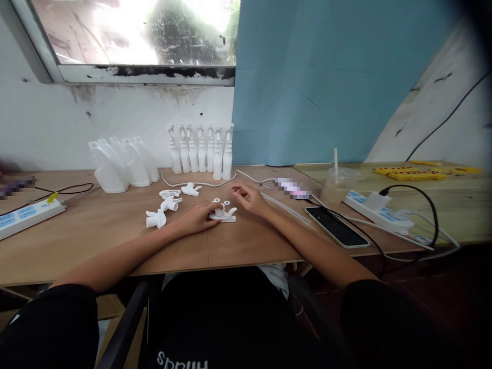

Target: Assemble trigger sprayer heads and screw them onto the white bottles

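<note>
My left hand (198, 219) rests on the wooden table, its fingers closed around a white trigger sprayer head (229, 218) that lies low against the tabletop. Just right of it, my right hand (251, 200) hovers with bent fingers drawn together; whatever may be between the fingertips is too small to make out. Two small white rings, one ring (216, 200) and another ring (227, 203), lie just beyond the held piece. Left of my left hand are several more white sprayer heads (156, 219), loose on the wood.
White bottles (111, 166) stand at the back left, beside slimmer white bottles (202, 151) by the wall. Rightward are clear tubes (286, 207), a phone (336, 227), a plastic cup (338, 187) with a straw, and a power strip (378, 212) with cables. Another power strip (31, 218) lies far left.
</note>
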Available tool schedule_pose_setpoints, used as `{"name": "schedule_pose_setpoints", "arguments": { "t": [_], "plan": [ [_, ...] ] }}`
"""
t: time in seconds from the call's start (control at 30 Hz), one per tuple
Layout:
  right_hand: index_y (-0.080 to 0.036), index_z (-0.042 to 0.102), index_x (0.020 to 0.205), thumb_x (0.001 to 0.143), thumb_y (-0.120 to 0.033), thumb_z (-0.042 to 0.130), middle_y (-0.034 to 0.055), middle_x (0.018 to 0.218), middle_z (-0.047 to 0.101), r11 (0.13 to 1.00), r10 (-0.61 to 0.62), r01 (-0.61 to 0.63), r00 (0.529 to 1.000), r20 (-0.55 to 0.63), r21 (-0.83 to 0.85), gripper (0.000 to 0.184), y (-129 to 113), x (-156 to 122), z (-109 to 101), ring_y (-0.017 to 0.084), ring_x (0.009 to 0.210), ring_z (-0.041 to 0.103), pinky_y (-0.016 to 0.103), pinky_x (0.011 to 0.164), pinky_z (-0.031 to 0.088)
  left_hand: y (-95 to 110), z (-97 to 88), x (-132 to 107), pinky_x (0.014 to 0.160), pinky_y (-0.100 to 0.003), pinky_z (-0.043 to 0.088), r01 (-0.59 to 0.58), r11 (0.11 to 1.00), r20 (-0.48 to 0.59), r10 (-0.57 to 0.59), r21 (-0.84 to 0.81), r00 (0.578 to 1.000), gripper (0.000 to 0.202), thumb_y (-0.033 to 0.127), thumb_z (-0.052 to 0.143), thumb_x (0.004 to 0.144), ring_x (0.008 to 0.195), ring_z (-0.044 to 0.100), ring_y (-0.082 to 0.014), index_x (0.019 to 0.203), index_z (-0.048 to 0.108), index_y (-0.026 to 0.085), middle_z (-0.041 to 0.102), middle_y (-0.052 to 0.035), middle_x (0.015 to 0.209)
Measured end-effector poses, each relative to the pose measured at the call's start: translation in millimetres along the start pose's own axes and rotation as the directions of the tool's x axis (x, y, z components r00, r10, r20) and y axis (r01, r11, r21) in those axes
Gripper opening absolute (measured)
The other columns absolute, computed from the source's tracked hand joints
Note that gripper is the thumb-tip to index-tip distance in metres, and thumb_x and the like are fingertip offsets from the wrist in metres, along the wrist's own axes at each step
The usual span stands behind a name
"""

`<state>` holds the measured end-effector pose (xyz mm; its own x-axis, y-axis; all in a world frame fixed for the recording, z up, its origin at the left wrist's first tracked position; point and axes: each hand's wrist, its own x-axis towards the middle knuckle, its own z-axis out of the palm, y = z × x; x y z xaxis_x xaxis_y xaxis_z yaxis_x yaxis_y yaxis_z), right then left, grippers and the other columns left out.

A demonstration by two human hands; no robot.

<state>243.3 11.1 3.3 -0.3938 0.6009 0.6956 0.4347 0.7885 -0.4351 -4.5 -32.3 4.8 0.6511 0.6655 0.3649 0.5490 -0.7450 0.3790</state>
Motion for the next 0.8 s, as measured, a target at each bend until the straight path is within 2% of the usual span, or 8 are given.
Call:
{"name": "schedule_pose_setpoints", "arguments": {
  "t": [0.13, 0.23, 0.3, 0.37, 0.43, 0.5, 0.67, 0.8],
  "plan": [
    [-0.018, 0.063, 0.108, 0.089, -0.023, 0.049, 0.004, 0.084, 0.066, 0.955, 0.057, -0.057, 0.998, -0.009, -0.291, 0.024, 30, 6, -22, 0.014, 0.062, 0.055, 0.027, 0.07, 0.046, -2, -0.1, 3, 0.078, -0.028, 0.047, -0.029, 0.999, 0.022, 0.028, 0.022, 0.999, 0.039, 0.025, 0.06, 0.081, 0.082, 0.063, -0.0196, 0.12, 0.058, 0.02, 0.066, -0.0048, 0.094],
    [-0.016, 0.063, 0.108, 0.085, -0.02, 0.051, 0.0084, 0.095, 0.065, 0.882, 0.189, -0.184, 0.981, -0.031, -0.433, 0.026, 53, 7, -40, 0.017, 0.074, 0.058, 0.028, 0.076, 0.046, -3, 0.4, 4, 0.078, -0.028, 0.047, -0.031, 0.999, 0.027, 0.03, 0.014, 0.999, 0.038, 0.026, 0.06, 0.082, 0.083, 0.063, -0.0201, 0.119, 0.058, 0.02, 0.066, -0.005, 0.094],
    [-0.013, 0.065, 0.102, 0.081, -0.022, 0.056, 0.0135, 0.104, 0.064, 0.793, 0.315, -0.28, 0.949, -0.029, -0.541, 0.024, 66, 4, -52, 0.021, 0.086, 0.06, 0.03, 0.081, 0.045, -4, 1.2, 3, 0.079, -0.029, 0.047, -0.041, 0.999, 0.02, 0.041, 0.031, 0.999, 0.037, 0.026, 0.059, 0.083, 0.086, 0.063, -0.0208, 0.12, 0.058, 0.02, 0.065, -0.0059, 0.096],
    [-0.013, 0.068, 0.093, 0.078, -0.027, 0.062, 0.0158, 0.103, 0.066, 0.705, 0.457, -0.347, 0.889, 0.023, -0.618, 0.021, 76, 0, -62, 0.023, 0.089, 0.061, 0.03, 0.079, 0.044, -5, 1.7, 2, 0.079, -0.029, 0.046, -0.059, 0.997, 0.023, 0.058, 0.057, 0.998, 0.037, 0.027, 0.058, 0.085, 0.088, 0.062, -0.0215, 0.121, 0.057, 0.021, 0.065, -0.0069, 0.1],
    [-0.014, 0.07, 0.085, 0.075, -0.028, 0.065, 0.0142, 0.094, 0.069, 0.665, 0.562, -0.388, 0.823, 0.085, -0.639, 0.018, 82, -4, -69, 0.023, 0.082, 0.062, 0.027, 0.072, 0.044, -5, 1.5, 1, 0.079, -0.029, 0.046, -0.079, 0.994, 0.04, 0.077, 0.073, 0.996, 0.037, 0.029, 0.057, 0.087, 0.088, 0.062, -0.0216, 0.123, 0.056, 0.022, 0.064, -0.0076, 0.105],
    [-0.015, 0.07, 0.08, 0.074, -0.025, 0.065, 0.0114, 0.084, 0.071, 0.658, 0.606, -0.418, 0.788, 0.111, -0.626, 0.013, 85, -5, -73, 0.021, 0.077, 0.063, 0.025, 0.067, 0.042, -5, 0.7, 1, 0.08, -0.029, 0.045, -0.093, 0.993, 0.054, 0.089, 0.074, 0.995, 0.035, 0.03, 0.056, 0.089, 0.09, 0.062, -0.0217, 0.123, 0.056, 0.023, 0.064, -0.0077, 0.108],
    [-0.016, 0.071, 0.075, 0.071, -0.016, 0.064, 0.0085, 0.078, 0.072, 0.651, 0.61, -0.441, 0.789, 0.08, -0.618, 0.008, 87, -3, -70, 0.018, 0.075, 0.063, 0.023, 0.065, 0.04, -7, -1.5, 2, 0.085, -0.031, 0.045, -0.095, 0.994, 0.069, 0.091, 0.052, 0.993, 0.034, 0.031, 0.057, 0.088, 0.098, 0.061, -0.0235, 0.121, 0.057, 0.022, 0.064, -0.0079, 0.11],
    [-0.016, 0.07, 0.072, 0.07, -0.013, 0.061, 0.0089, 0.075, 0.071, 0.65, 0.605, -0.456, 0.795, 0.05, -0.608, 0.009, 85, -3, -68, 0.018, 0.072, 0.062, 0.023, 0.064, 0.039, -6, -2.3, 3, 0.086, -0.03, 0.045, -0.1, 0.995, 0.064, 0.099, 0.013, 0.993, 0.034, 0.031, 0.058, 0.088, 0.097, 0.061, -0.0219, 0.121, 0.057, 0.022, 0.064, -0.0066, 0.11]
  ]
}}
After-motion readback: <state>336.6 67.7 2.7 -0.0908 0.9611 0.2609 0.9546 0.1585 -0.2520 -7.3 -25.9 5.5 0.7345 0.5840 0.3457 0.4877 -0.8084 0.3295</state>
